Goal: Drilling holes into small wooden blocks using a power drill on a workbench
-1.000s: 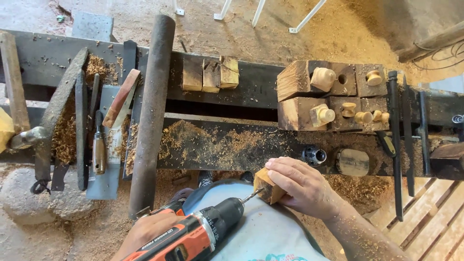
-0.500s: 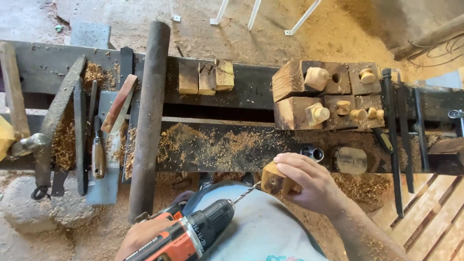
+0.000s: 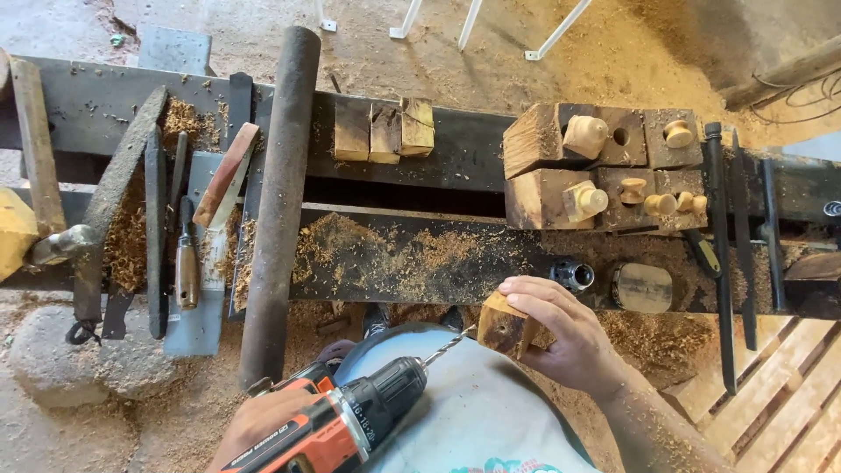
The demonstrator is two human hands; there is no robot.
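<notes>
Daylight fills the scene, bright and fairly even, strongest on the sawdust-covered ground [image 3: 613, 52] at the top, which looks pale and nearly washed out. The dark bench [image 3: 420, 254] stays readable, with soft shadow in the gap between its rails. The wood blocks [image 3: 604, 166] cast short shadows (the light seems to come from above). Focus is sharp nearly everywhere; straight lines bow slightly toward the frame edges. No strong glare, little blur.

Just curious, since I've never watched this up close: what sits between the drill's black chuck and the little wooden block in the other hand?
In the head view, only the twist bit spans it, its tip at the wooden block.
</notes>
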